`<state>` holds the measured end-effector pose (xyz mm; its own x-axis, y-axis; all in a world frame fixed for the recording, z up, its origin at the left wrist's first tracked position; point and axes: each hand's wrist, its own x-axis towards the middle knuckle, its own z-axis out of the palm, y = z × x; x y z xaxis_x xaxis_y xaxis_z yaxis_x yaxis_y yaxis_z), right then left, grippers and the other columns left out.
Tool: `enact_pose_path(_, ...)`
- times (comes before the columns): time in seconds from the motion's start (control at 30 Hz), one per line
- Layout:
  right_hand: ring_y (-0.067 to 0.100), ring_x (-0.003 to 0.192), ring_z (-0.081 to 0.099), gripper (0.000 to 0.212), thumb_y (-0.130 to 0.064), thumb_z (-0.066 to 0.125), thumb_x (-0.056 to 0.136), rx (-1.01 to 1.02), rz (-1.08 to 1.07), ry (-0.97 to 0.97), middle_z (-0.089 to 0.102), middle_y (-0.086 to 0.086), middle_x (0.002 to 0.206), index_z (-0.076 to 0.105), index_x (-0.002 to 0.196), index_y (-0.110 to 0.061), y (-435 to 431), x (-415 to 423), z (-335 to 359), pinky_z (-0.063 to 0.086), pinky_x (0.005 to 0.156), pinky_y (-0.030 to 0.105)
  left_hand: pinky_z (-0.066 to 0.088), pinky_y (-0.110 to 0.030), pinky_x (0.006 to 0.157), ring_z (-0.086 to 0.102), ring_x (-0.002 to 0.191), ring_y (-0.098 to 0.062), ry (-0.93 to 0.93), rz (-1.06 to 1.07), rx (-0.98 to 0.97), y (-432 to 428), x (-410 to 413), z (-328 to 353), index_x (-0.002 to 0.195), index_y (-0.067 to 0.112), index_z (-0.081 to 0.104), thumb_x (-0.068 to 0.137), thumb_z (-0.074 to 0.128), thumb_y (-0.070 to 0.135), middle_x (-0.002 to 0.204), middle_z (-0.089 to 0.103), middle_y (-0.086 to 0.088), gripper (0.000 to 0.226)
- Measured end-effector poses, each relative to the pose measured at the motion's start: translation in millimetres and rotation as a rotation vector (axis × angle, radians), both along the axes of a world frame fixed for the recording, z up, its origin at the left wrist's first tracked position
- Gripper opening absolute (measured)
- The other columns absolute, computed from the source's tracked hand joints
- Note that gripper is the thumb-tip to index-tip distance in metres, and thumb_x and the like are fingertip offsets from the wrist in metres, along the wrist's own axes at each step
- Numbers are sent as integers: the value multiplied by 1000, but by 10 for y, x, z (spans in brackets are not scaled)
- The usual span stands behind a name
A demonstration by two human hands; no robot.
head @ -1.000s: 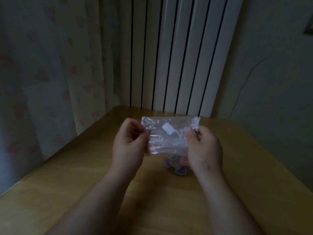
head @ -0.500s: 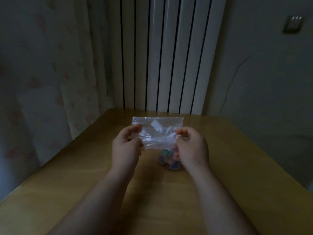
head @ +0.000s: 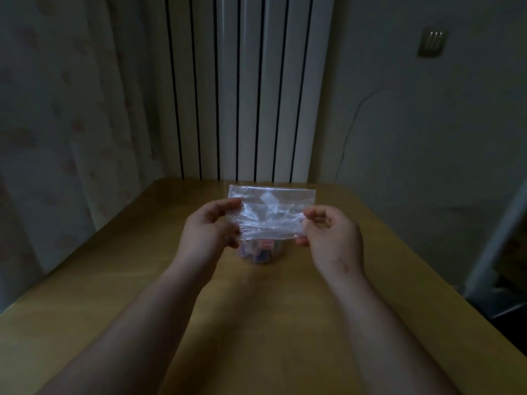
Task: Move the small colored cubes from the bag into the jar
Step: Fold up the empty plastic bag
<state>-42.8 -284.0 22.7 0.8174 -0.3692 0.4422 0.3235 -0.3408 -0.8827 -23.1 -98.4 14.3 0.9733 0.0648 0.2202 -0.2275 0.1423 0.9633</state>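
Two hands, left hand (head: 209, 226) and right hand (head: 330, 233), each pinched closed on one side edge of clear bag (head: 271, 216), stretched flat above jar (head: 261, 253) on table (head: 114, 280). Cubes (head: 263, 248) visible below. Risk: bag appears empty; stragglers clinging inside may scatter.

Hands spread apart since 0.5 s ago: left hand (head: 209, 226) and right hand (head: 332, 233) now pinch the bag's (head: 271, 215) side edges, pulling it flat and taut above the jar (head: 261, 252). Cubes (head: 266, 246) more exposed under the bag's lower edge.
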Motion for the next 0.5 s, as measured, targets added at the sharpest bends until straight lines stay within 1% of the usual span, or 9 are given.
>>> enact_pose_path(0.07, 17, 61, 71, 31, -1, 60, 88, 18, -3, -23, 68, -7, 80, 62, 77, -30, -64, -107, 27, 59, 61, 32, 50, -23, 57, 62, 71, -18, -32, 20, -10, -88, -103, 29, 118, 16, 68, 88, 54, -10, 114, 67, -10, 42)
enact_pose_path(0.17, 11, 53, 68, 31, -1, 60, 88, 44, -8, -39, 67, -8, 77, 62, 77, -29, -191, -272, 51, 60, 62, 33, 51, -26, 60, 63, 78, -23, -69, 29, -1, -252, -279, 62, 117, 18, 67, 88, 52, -10, 115, 67, -8, 43)
enact_pose_path(0.23, 9, 52, 67, 31, 0, 59, 88, 62, -15, -54, 66, -9, 76, 62, 77, -29, -302, -385, 63, 58, 60, 28, 52, -24, 61, 63, 80, -23, -79, 19, -10, -385, -399, 89, 114, 21, 67, 90, 52, -9, 115, 66, -6, 41)
enact_pose_path(0.33, 6, 52, 67, 31, 0, 59, 89, 80, -32, -68, 67, -8, 79, 62, 77, -29, -489, -558, 69, 54, 54, 18, 52, -22, 58, 62, 75, -19, -78, 3, -27, -600, -556, 112, 109, 25, 67, 90, 51, -8, 114, 66, -3, 42)
enact_pose_path(0.4, 6, 53, 67, 30, 0, 60, 88, 88, -58, -70, 67, -8, 81, 62, 78, -28, -619, -673, 53, 53, 53, 16, 53, -26, 64, 61, 78, -20, -72, -20, -30, -741, -627, 107, 108, 26, 67, 90, 51, -8, 116, 65, -1, 42)
enact_pose_path(0.5, 8, 57, 67, 30, 0, 60, 88, 104, -104, -70, 68, -6, 84, 62, 78, -28, -807, -838, -3, 52, 53, 15, 53, -33, 69, 60, 79, -21, -73, -49, -20, -939, -716, 68, 114, 22, 68, 90, 51, -8, 116, 66, 0, 42)
